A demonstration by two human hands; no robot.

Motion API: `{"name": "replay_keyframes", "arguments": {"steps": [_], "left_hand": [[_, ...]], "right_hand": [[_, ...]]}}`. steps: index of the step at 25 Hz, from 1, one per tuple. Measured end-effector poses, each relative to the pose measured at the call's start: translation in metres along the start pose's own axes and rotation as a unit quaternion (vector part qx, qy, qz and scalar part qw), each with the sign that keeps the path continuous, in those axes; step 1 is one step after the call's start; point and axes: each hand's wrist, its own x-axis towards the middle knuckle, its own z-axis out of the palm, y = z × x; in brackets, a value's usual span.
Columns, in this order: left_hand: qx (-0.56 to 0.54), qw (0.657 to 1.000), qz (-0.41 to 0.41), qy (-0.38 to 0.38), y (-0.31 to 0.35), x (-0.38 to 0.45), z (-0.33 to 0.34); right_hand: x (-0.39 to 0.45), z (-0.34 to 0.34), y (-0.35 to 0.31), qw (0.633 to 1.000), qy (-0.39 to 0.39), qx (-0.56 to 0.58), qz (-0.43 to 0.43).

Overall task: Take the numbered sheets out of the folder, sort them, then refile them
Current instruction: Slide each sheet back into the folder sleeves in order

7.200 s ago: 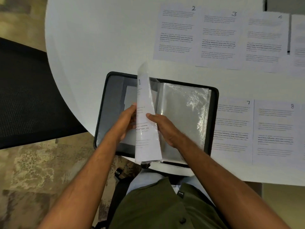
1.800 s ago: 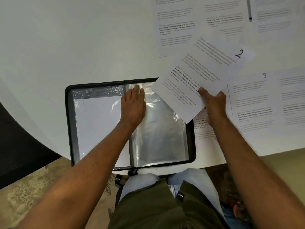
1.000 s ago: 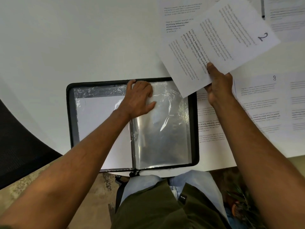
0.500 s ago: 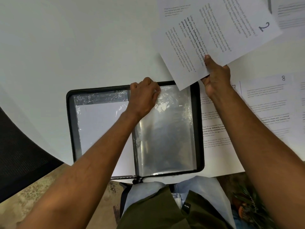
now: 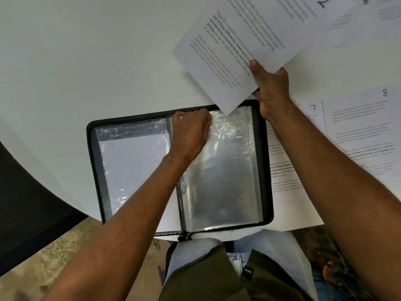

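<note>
A black zip folder (image 5: pixel 92 161) lies open at the near edge of the white table. Its left sleeve (image 5: pixel 132 168) holds a white sheet. My left hand (image 5: pixel 191 129) pinches the top edge of the empty clear sleeve (image 5: pixel 225 170) on the right side. My right hand (image 5: pixel 271 85) holds the sheet numbered 2 (image 5: pixel 238 42), tilted, above the folder's far right corner; its lower corner reaches the sleeve's top edge. Sheets 7 (image 5: pixel 299 135) and 8 (image 5: pixel 364 122) lie flat to the right of the folder.
More printed sheets (image 5: pixel 382 16) lie at the far right of the white table (image 5: pixel 86 51). A black mesh chair (image 5: pixel 28 205) stands at the left, over patterned carpet. My lap is under the folder's near edge.
My right hand has lifted sheet 2 from the table and brought its lower corner down to the right sleeve's top. My left hand moved from flat on the sleeve to pinching its top edge.
</note>
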Motion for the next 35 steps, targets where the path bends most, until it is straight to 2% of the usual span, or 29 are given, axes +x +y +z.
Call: {"name": "replay_keyframes", "arguments": {"steps": [11, 19, 23, 28, 35], "left_hand": [[0.004, 1.0, -0.008, -0.01, 0.004, 0.002, -0.002], [0.007, 1.0, -0.002, -0.004, 0.002, 0.003, -0.003], [0.022, 0.999, -0.019, 0.013, 0.001, 0.008, -0.004], [-0.009, 0.999, -0.034, 0.022, 0.001, 0.012, -0.006], [-0.04, 0.998, -0.047, -0.024, -0.014, 0.023, -0.009]], "right_hand": [[-0.003, 0.012, 0.014, 0.994, -0.056, -0.088, -0.024], [0.003, 0.015, 0.004, 0.993, -0.059, -0.099, -0.034], [0.0, 0.01, 0.014, 0.981, -0.116, -0.157, -0.016], [-0.002, -0.002, 0.014, 0.97, -0.162, -0.18, -0.009], [0.009, -0.014, 0.004, 0.932, -0.229, -0.28, -0.014]]}}
